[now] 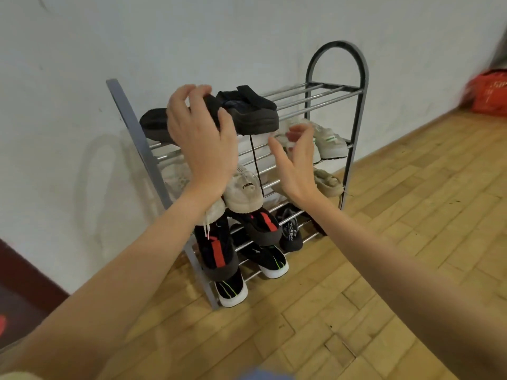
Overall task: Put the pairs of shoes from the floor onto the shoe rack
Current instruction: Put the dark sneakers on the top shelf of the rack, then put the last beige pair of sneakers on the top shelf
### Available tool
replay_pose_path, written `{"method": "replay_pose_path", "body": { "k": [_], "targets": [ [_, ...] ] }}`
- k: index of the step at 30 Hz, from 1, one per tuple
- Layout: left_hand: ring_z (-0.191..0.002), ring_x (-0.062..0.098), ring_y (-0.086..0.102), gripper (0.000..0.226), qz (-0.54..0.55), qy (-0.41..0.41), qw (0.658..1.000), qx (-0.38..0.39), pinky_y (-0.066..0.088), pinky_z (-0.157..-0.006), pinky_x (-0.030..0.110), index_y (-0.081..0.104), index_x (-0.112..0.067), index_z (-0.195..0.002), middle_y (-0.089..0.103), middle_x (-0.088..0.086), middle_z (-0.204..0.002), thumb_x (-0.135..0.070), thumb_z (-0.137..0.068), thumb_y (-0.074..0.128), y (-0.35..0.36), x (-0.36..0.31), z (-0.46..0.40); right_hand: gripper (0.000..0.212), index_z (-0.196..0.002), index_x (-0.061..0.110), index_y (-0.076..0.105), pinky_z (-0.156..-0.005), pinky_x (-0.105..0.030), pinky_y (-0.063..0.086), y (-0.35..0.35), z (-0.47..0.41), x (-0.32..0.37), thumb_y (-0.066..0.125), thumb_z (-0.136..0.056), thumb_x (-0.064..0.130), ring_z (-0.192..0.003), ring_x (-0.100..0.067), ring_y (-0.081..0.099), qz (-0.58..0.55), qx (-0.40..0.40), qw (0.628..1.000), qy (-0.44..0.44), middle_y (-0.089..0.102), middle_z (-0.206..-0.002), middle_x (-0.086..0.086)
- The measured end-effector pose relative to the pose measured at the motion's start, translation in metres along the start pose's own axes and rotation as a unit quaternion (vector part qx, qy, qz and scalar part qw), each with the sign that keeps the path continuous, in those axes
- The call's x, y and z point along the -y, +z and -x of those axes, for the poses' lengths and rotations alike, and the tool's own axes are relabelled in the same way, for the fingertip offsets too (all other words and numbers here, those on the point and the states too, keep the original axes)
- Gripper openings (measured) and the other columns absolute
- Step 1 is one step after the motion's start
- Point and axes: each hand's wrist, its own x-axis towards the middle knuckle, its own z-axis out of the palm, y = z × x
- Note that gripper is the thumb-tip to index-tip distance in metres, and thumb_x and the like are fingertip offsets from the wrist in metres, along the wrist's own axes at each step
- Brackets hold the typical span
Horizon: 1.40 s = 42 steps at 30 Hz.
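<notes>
A grey metal shoe rack (356, 111) stands against the white wall, its lower tiers filled with shoes. On its top tier lie two dark shoes: one (247, 111) near the middle with a lace hanging down, the other (153, 123) at the left end. My left hand (200, 138) covers the heel end of the middle dark shoe, fingers curved over it and thumb spread; whether it grips is unclear. My right hand (296, 160) hovers in front of the second tier, fingers loosely spread, holding nothing.
Lower tiers hold white sneakers (326, 141), beige shoes (244, 190), black-and-red shoes (216, 250) and black sneakers with white soles (269, 261). The right half of the top tier's bars is bare. A red bag (491, 91) sits on the wooden floor at right.
</notes>
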Motion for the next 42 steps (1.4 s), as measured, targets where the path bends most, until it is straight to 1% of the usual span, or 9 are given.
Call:
{"method": "replay_pose_path", "body": {
  "k": [5, 12, 19, 24, 29, 33, 36, 39, 42],
  "targets": [
    [-0.094, 0.024, 0.055, 0.020, 0.070, 0.221, 0.965, 0.119, 0.045, -0.082, 0.031, 0.059, 0.002, -0.102, 0.059, 0.015, -0.099, -0.006, -0.084, 0.054, 0.003, -0.003, 0.070, 0.042, -0.120, 0.002, 0.043, -0.091, -0.029, 0.040, -0.047, 0.038, -0.051, 0.063, -0.089, 0.022, -0.107, -0.021, 0.046, 0.173, 0.083, 0.981, -0.040, 0.047, -0.115, -0.010],
    [-0.077, 0.018, 0.057, 0.018, 0.091, 0.185, 0.896, 0.394, 0.047, -0.065, 0.029, 0.056, -0.004, -0.106, 0.062, 0.005, -0.089, -0.008, -0.090, 0.051, 0.044, 0.015, 0.169, 0.034, -0.120, 0.008, 0.045, -0.094, -0.029, 0.039, -0.156, 0.137, -0.133, 0.058, -0.090, 0.014, -0.111, -0.015, 0.040, 0.288, 0.159, 0.932, 0.155, 0.041, -0.117, -0.002],
    [-0.104, 0.017, 0.051, 0.029, 0.059, 0.261, 0.689, 0.674, 0.042, -0.084, 0.031, 0.052, -0.010, -0.122, 0.051, 0.004, -0.121, -0.013, -0.094, 0.048, 0.126, -0.027, 0.267, 0.028, -0.113, 0.009, 0.052, -0.094, -0.044, 0.045, -0.276, 0.271, -0.172, 0.062, -0.087, 0.010, -0.102, -0.024, 0.050, 0.322, 0.099, 0.856, 0.392, 0.040, -0.108, -0.002],
    [-0.110, 0.023, 0.051, 0.033, 0.077, 0.375, 0.572, 0.725, 0.045, -0.082, 0.034, 0.047, -0.012, -0.129, 0.048, 0.006, -0.126, -0.014, -0.096, 0.044, 0.162, -0.086, 0.328, 0.020, -0.109, 0.014, 0.054, -0.083, -0.027, 0.036, -0.343, 0.353, -0.157, 0.060, -0.090, 0.011, -0.106, -0.023, 0.049, 0.339, -0.019, 0.818, 0.464, 0.043, -0.108, -0.001],
    [-0.105, 0.023, 0.051, 0.032, 0.099, 0.437, 0.494, 0.745, 0.043, -0.077, 0.031, 0.047, -0.009, -0.129, 0.049, 0.010, -0.124, -0.014, -0.097, 0.044, 0.187, -0.158, 0.383, 0.072, -0.140, 0.010, 0.037, -0.109, -0.034, 0.025, -0.395, 0.399, -0.149, 0.073, -0.077, 0.017, -0.138, -0.031, 0.028, 0.474, -0.058, 0.748, 0.461, 0.034, -0.145, -0.013],
    [-0.108, 0.024, 0.053, 0.032, 0.104, 0.411, 0.462, 0.779, 0.044, -0.080, 0.034, 0.047, -0.009, -0.128, 0.049, 0.009, -0.125, -0.015, -0.096, 0.044, 0.192, -0.196, 0.421, 0.110, -0.152, 0.019, 0.003, -0.119, -0.049, -0.009, -0.434, 0.423, -0.166, 0.075, -0.072, 0.039, -0.149, -0.028, -0.005, 0.560, 0.119, 0.653, 0.496, 0.004, -0.161, -0.006],
    [-0.101, 0.021, 0.051, 0.031, 0.107, 0.391, 0.425, 0.809, 0.039, -0.078, 0.029, 0.047, -0.011, -0.127, 0.050, 0.008, -0.124, -0.014, -0.096, 0.045, 0.187, -0.206, 0.439, 0.097, -0.145, 0.018, 0.023, -0.119, -0.053, 0.000, -0.445, 0.426, -0.171, 0.074, -0.068, 0.049, -0.144, -0.033, 0.013, 0.598, 0.175, 0.613, 0.486, 0.025, -0.151, -0.010],
    [-0.100, 0.018, 0.054, 0.028, 0.095, 0.326, 0.423, 0.840, 0.045, -0.083, 0.030, 0.052, -0.011, -0.123, 0.057, 0.006, -0.120, -0.022, -0.098, 0.047, 0.183, -0.201, 0.444, 0.082, -0.132, 0.018, 0.041, -0.116, -0.046, 0.015, -0.442, 0.419, -0.164, 0.069, -0.061, 0.050, -0.129, -0.031, 0.034, 0.610, 0.139, 0.645, 0.438, 0.042, -0.132, -0.008],
    [-0.094, 0.020, 0.062, 0.044, 0.050, 0.117, 0.402, 0.907, 0.051, -0.074, 0.029, 0.053, -0.009, -0.123, 0.063, 0.008, -0.114, -0.043, -0.099, 0.040, 0.182, -0.191, 0.436, 0.082, -0.131, 0.016, 0.046, -0.111, -0.045, 0.024, -0.423, 0.406, -0.156, 0.071, -0.061, 0.051, -0.121, -0.026, 0.040, 0.602, 0.018, 0.722, 0.340, 0.047, -0.124, -0.007]
  ]
}}
